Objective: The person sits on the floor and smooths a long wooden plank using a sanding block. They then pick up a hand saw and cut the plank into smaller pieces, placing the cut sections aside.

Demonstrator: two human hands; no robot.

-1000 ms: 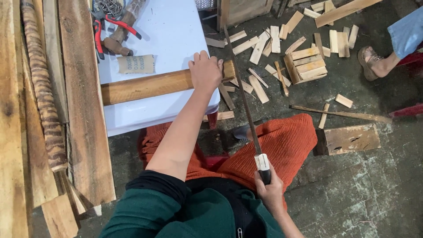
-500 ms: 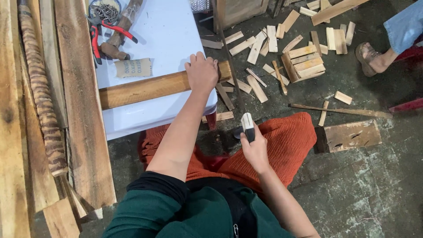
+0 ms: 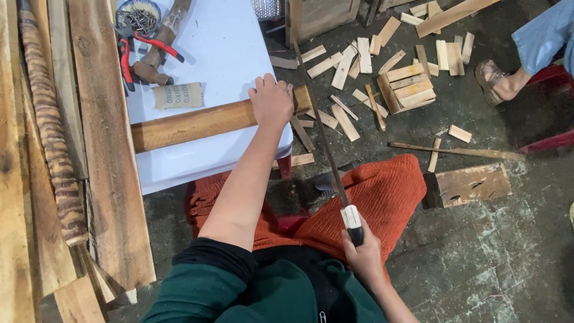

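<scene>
Head view looks straight down on a person in a green top and orange trousers seated at a white bench (image 3: 197, 164). The left hand (image 3: 272, 101) lies flat with fingers curled over the right end of a long wooden bar (image 3: 197, 122), pressing it onto the bench; the bar runs slightly tilted across the bench top, its right tip reaching just past the bench edge. The right hand (image 3: 363, 254) is closed around the black-and-white handle of a hand saw (image 3: 326, 143), held near the lap. The thin blade stretches up and away from the handle, crossing the tip of the bar right beside the left hand.

On the bench above the bar lies a folded piece of sandpaper (image 3: 177, 95), and further back red-handled pliers (image 3: 127, 51), a wooden-handled hammer (image 3: 158, 45) and a round tin of nails (image 3: 139, 13). Rough planks (image 3: 107, 179) lean along the left of the bench. On the dark floor to the right, many short wood offcuts (image 3: 406, 84) lie scattered, and another person's sandalled foot (image 3: 496, 81) shows at the upper right.
</scene>
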